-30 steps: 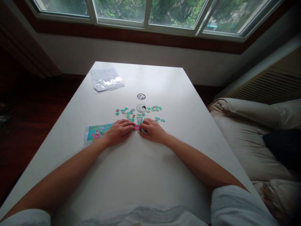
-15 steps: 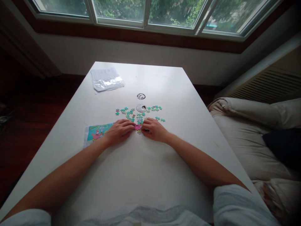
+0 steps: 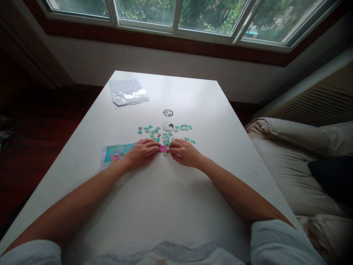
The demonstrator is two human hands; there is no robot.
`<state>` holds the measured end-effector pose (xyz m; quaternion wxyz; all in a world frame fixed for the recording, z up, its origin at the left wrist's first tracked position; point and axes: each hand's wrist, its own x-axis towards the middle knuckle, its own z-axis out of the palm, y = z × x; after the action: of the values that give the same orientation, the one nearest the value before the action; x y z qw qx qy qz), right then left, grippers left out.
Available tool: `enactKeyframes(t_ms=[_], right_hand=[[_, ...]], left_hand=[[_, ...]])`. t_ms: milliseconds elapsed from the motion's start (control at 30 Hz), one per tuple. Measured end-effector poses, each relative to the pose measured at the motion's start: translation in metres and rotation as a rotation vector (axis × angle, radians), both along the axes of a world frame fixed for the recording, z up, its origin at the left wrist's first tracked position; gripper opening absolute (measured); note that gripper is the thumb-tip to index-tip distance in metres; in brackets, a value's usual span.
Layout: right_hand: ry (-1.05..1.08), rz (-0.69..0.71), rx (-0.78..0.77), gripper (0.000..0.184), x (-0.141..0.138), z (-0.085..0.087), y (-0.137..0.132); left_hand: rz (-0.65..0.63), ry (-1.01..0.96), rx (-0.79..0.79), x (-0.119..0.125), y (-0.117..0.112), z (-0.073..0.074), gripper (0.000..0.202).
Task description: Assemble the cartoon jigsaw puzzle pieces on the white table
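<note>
Lying flat, joined puzzle pieces (image 3: 163, 148) run lengthwise toward the window (image 3: 177, 16)

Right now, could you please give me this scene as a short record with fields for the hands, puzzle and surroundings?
Hands: left hand and right hand, fingertips at opposite sides of the pink puzzle pieces
Grip: cannot tell
Loose pieces: mostly green puzzle pieces, scattered beyond the hands
Picture: printed sheet, partly hidden by the left hand
Far left corner: plastic bag
Surface: white table
</note>
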<state>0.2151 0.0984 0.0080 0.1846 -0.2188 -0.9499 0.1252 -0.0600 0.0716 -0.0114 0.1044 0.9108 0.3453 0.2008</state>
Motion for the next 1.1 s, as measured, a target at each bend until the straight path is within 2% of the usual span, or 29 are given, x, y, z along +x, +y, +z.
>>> enactKeyframes(t_ms=[167, 367, 567, 767, 1100], right_hand=[[-0.099, -0.027, 0.083, 0.028, -0.001, -0.001, -0.004], [-0.097, -0.074, 0.118, 0.028, -0.002, 0.001, -0.009], [-0.17, -0.158, 0.013, 0.021, -0.009, 0.003, -0.012], [-0.196, -0.21, -0.084, 0.026, -0.01, 0.005, -0.009], [-0.216, -0.22, -0.07, 0.032, -0.007, 0.004, -0.013]], left_hand=[[0.001, 0.011, 0.002, 0.0, 0.001, -0.001, 0.032], [0.004, 0.012, 0.004, 0.0, 0.001, -0.002, 0.031], [0.002, 0.017, -0.007, 0.0, 0.0, -0.001, 0.032], [-0.006, 0.03, 0.006, 0.001, -0.002, 0.001, 0.033], [-0.005, 0.02, 0.002, 0.001, 0.0, -0.001, 0.035]])
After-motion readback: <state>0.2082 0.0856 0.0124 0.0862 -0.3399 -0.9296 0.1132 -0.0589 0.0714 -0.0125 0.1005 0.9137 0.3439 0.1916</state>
